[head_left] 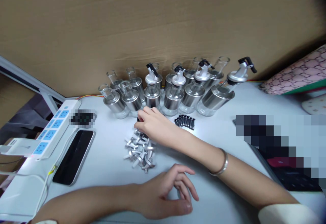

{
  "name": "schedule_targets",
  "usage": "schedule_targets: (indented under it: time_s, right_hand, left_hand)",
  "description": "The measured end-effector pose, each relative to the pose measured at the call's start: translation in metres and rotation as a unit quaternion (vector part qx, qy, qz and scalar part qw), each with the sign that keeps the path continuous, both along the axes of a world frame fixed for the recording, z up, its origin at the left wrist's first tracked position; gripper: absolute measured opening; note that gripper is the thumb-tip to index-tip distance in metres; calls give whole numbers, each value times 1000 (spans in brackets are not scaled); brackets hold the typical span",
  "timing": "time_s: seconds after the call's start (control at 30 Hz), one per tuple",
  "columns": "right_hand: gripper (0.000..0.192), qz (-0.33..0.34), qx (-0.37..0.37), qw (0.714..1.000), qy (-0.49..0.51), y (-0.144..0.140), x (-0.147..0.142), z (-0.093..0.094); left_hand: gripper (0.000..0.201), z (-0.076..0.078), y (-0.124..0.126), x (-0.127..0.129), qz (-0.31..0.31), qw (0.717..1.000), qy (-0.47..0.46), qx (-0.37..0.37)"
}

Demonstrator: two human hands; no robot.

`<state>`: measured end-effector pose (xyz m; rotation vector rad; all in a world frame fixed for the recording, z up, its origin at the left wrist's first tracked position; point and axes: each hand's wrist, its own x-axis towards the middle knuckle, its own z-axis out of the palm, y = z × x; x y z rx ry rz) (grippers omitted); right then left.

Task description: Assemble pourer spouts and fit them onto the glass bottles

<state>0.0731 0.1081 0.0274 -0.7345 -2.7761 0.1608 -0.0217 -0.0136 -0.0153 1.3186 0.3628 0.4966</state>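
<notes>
Roughly at the middle of the white bench (pixel 229 128) lies a loose pile of small silver pourer spouts (pixel 139 151), their stems pointing every which way with no shared long axis. The right hand (pixel 152 123) reaches in from four o'clock, forearm stretched diagonally toward ten o'clock, palm down, fingers curled onto the far edge of the pile; whether they pinch a piece I cannot tell. A silver bangle (pixel 221 164) sits on that wrist. The left hand (pixel 168 193) rests at six o'clock of the pile, well apart from it, forearm coming from eight o'clock, fingers loosely curled and holding nothing. At twelve o'clock of the pile stand glass bottles with metal sleeves (pixel 173 98), upright in two rows against a cardboard wall (pixel 163 20), several capped with black-levered spouts. A row of small black stoppers (pixel 185 121) lies just right of the right hand. A phone (pixel 73 156) and a power strip (pixel 52 130) lie at nine o'clock.
</notes>
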Motion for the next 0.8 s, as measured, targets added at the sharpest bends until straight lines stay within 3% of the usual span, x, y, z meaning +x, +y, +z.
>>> schedule_targets:
  time_s: [0.27, 0.47, 0.57, 0.67, 0.8]
  right_hand:
    - [17, 10, -11, 1000, -8, 1, -3, -3]
    - [12, 12, -45, 999, 25, 4, 11, 22]
    - [7, 8, -130, 986, 104, 0, 26, 34]
    - [7, 4, -252, 950, 186, -10, 44, 34]
    - [12, -69, -452, 838, 296, -26, 69, 18]
  left_hand:
    - [49, -1, 3, 1, 2, 999, 7, -38]
    - [42, -3, 5, 3, 21, 993, 1, -119]
    - [42, -7, 5, 5, 32, 988, -17, -153]
    - [40, -9, 6, 6, 47, 983, -29, -176]
    - [42, -8, 8, 8, 64, 976, -27, -208]
